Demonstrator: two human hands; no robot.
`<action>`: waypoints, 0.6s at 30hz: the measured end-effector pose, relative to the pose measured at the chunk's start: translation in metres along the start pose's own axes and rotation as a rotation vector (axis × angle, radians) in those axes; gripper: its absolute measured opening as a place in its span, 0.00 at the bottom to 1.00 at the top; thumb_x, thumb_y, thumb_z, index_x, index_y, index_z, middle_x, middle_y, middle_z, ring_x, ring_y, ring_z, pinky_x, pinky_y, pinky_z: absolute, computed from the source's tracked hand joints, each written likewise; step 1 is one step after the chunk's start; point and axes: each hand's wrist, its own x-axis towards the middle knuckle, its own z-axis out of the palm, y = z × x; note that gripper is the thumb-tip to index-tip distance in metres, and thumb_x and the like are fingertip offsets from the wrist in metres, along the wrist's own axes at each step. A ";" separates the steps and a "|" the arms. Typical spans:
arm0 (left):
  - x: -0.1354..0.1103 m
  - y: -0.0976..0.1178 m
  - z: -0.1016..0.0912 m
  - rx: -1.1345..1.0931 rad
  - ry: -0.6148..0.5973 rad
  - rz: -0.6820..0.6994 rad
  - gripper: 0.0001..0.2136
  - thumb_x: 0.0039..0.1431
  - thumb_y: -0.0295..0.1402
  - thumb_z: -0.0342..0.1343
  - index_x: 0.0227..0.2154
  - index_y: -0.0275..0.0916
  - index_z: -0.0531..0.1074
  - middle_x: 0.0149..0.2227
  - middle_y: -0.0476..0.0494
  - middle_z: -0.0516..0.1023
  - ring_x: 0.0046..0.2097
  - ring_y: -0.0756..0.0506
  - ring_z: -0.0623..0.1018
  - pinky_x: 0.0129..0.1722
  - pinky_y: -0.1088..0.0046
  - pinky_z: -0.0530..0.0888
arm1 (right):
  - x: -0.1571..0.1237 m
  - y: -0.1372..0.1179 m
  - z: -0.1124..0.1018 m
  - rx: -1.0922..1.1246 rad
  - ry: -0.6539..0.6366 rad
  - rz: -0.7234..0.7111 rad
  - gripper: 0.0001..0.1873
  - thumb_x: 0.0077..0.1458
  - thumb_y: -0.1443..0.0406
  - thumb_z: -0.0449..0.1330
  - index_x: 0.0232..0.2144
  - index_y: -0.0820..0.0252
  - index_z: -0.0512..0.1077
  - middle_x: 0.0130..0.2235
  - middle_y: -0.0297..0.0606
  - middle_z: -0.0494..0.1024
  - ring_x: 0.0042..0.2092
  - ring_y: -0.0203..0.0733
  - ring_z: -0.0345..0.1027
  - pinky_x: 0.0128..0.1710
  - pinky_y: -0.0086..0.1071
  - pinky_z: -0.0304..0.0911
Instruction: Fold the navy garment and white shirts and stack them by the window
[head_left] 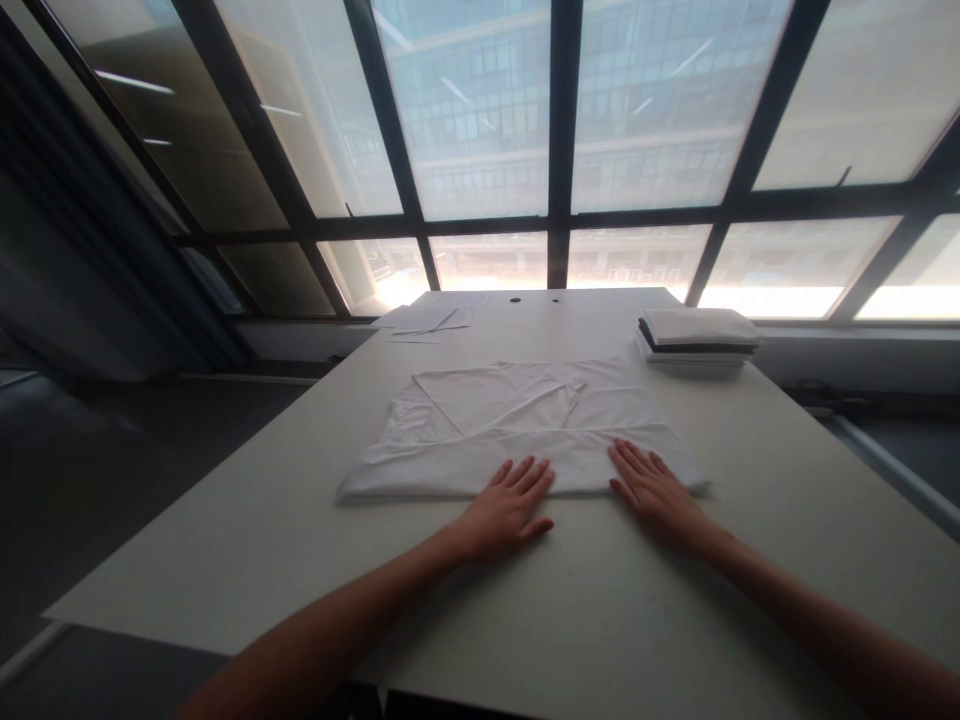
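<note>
A white garment (pixel 517 425) lies partly folded and flat in the middle of a pale table (pixel 300 520). My left hand (pixel 506 510) rests palm down at the garment's near edge, fingers stretched out and overlapping the cloth. My right hand (pixel 656 492) lies flat just to the right of it, fingers spread on the same near edge. Neither hand holds anything.
A stack of folded clothes (pixel 697 338), white with a dark layer, sits at the table's far right. Loose paper sheets (pixel 427 320) lie at the far left end. Large windows with dark frames rise behind the table. Dark floor lies left of the table.
</note>
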 end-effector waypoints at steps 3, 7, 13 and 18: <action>0.011 0.001 -0.006 -0.058 0.004 -0.047 0.31 0.73 0.53 0.34 0.71 0.43 0.50 0.73 0.41 0.49 0.73 0.39 0.49 0.70 0.53 0.48 | -0.003 0.002 0.000 -0.023 -0.007 0.057 0.35 0.71 0.51 0.37 0.70 0.64 0.53 0.72 0.45 0.49 0.73 0.47 0.41 0.70 0.50 0.42; 0.036 -0.010 -0.006 -0.027 0.087 -0.120 0.30 0.74 0.50 0.33 0.71 0.41 0.52 0.72 0.40 0.51 0.73 0.38 0.48 0.70 0.51 0.46 | -0.004 -0.002 -0.001 -0.036 -0.015 0.077 0.34 0.70 0.52 0.38 0.70 0.63 0.53 0.72 0.43 0.49 0.73 0.46 0.41 0.70 0.49 0.42; 0.044 -0.034 0.005 0.031 0.070 -0.156 0.31 0.73 0.52 0.32 0.72 0.42 0.49 0.74 0.41 0.45 0.74 0.38 0.45 0.70 0.50 0.43 | -0.007 0.002 0.004 -0.043 -0.018 0.114 0.34 0.70 0.53 0.36 0.70 0.64 0.55 0.72 0.43 0.51 0.72 0.45 0.43 0.70 0.48 0.44; 0.000 -0.069 -0.008 0.079 0.031 -0.281 0.32 0.72 0.53 0.32 0.72 0.43 0.46 0.74 0.44 0.42 0.74 0.37 0.43 0.69 0.47 0.42 | -0.007 0.002 0.006 -0.020 0.007 0.119 0.33 0.69 0.53 0.37 0.70 0.61 0.56 0.71 0.42 0.54 0.72 0.46 0.44 0.69 0.49 0.45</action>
